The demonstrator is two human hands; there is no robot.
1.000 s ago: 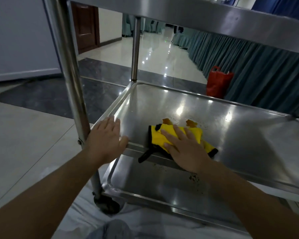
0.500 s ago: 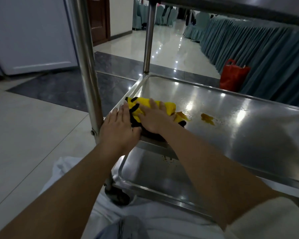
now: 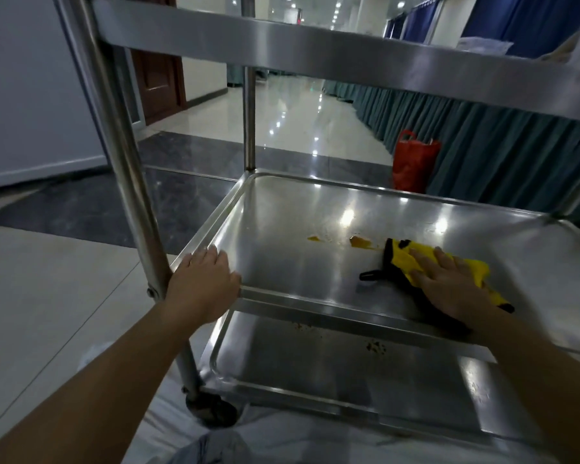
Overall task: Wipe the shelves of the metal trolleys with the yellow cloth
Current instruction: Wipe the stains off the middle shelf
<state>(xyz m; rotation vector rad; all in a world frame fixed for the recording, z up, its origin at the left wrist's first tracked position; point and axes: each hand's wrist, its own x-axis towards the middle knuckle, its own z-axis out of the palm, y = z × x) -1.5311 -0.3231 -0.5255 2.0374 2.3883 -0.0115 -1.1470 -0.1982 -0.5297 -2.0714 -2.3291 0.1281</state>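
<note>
Pressing flat on the yellow cloth, the right hand lies with fingers straight and spread, palm down, on the middle shelf of the metal trolley. Cloth: yellow with black edging and a black strap trailing toward the left; it sits on the right half of the shelf, near the front rim. Left hand rests on the front left corner of the same shelf, fingers straight over the rim, thumb along the front edge, just beside the upright post. The two hands are well apart. Two orange-brown stains lie on the shelf surface just left of the cloth's far edge; the nearer one almost touches the cloth. Bottom shelf shows brown specks near its front and right portions. A caster wheel sits under the left post. Beyond the trolley: a red bag on the glossy floor, standing against teal pleated table skirting. A dark wooden door stands far left.
</note>
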